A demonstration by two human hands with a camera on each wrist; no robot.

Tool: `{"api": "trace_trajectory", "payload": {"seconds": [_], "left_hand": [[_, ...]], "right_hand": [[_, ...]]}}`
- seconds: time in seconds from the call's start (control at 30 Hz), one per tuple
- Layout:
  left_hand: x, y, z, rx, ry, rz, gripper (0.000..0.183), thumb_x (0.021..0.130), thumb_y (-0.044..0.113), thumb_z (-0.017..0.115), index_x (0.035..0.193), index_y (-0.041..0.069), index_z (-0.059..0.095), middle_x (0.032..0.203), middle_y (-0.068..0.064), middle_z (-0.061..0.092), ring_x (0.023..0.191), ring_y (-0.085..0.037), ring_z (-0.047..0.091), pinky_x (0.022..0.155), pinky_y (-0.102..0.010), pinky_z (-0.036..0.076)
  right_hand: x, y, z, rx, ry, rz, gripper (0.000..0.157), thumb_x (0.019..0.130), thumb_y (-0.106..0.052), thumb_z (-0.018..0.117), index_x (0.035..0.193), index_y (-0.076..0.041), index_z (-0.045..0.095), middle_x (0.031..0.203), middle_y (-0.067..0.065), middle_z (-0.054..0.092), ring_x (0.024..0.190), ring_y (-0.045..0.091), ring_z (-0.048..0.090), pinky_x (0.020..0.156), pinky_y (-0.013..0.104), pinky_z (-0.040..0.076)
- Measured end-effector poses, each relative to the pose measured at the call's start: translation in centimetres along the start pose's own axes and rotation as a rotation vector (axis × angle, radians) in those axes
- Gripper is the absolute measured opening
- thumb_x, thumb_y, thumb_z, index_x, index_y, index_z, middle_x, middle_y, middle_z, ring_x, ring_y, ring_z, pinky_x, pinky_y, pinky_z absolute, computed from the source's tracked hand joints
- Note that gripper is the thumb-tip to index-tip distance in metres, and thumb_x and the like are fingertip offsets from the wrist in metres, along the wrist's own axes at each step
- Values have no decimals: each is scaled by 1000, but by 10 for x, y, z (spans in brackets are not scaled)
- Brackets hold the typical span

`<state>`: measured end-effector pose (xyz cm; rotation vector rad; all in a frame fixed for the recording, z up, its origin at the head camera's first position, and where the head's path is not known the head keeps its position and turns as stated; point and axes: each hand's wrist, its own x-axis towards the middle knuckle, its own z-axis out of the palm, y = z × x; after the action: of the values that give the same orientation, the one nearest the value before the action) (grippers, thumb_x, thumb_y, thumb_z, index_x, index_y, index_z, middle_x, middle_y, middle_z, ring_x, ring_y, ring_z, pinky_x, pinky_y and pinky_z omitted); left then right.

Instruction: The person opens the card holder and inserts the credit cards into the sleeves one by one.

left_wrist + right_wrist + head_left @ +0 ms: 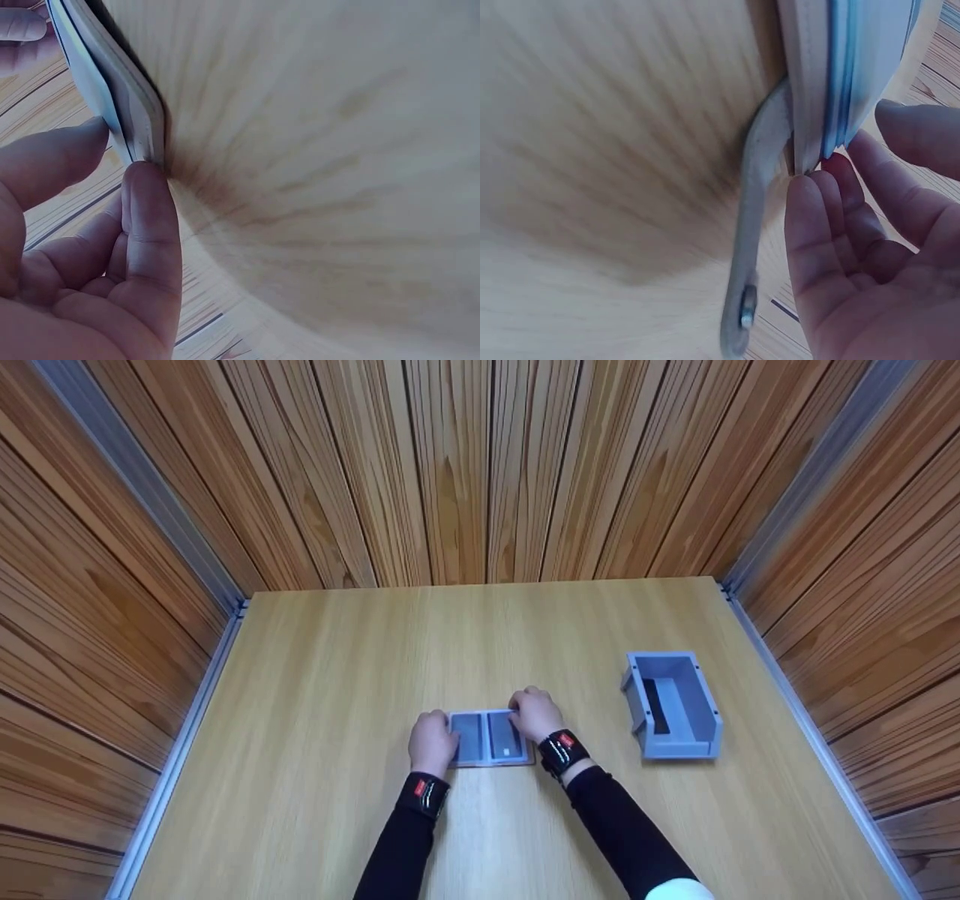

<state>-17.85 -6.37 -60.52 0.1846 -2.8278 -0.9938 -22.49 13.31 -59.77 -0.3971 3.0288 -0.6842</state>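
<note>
A card holder (469,737) lies spread open on the table, two dark panels framed in pale blue side by side. My left hand (433,742) grips its left edge; in the left wrist view the thumb and a fingertip meet at a corner of the cover (139,97). At the opposite edge my right hand (537,714) holds on, its thumb over the right panel. The right wrist view shows stacked clear sleeves (840,75) above the cover and a strap (746,210) with a metal snap sticking out below. A small pale spot shows on the right panel.
A grey-blue open-front bin (681,750) stands to the right, with a black strip (656,706) along its inner left side. Wood-panelled walls (450,472) and metal rails (180,720) border the wooden table (315,675).
</note>
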Motion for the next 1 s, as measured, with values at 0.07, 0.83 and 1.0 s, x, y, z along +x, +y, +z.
{"api": "trace_trajectory", "payload": {"seconds": [0.07, 0.83, 1.0], "left_hand": [[0, 0, 0, -1, 1, 3, 19, 74, 5, 80, 79, 1, 62, 76, -10, 58, 73, -31, 60, 67, -46, 48], [0, 0, 0, -5, 6, 5, 17, 75, 4, 78, 80, 0, 63, 77, -12, 59, 76, -33, 61, 68, -47, 49], [0, -1, 0, -7, 0, 2, 17, 76, 5, 79, 82, -1, 64, 77, -11, 59, 76, -32, 61, 69, -46, 49]], "right_hand": [[0, -1, -1, -3, 9, -5, 11, 84, -11, 75, 91, -3, 70, 92, 13, 60, 90, 35, 57, 79, 47, 49], [4, -12, -13, 173, 2, 16, 9, 88, -10, 67, 92, -2, 66, 82, 7, 62, 79, 26, 61, 75, 43, 49], [4, -16, -13, 256, 25, -1, 13, 93, -9, 61, 99, 2, 63, 83, 9, 66, 75, 26, 62, 72, 42, 51]]}}
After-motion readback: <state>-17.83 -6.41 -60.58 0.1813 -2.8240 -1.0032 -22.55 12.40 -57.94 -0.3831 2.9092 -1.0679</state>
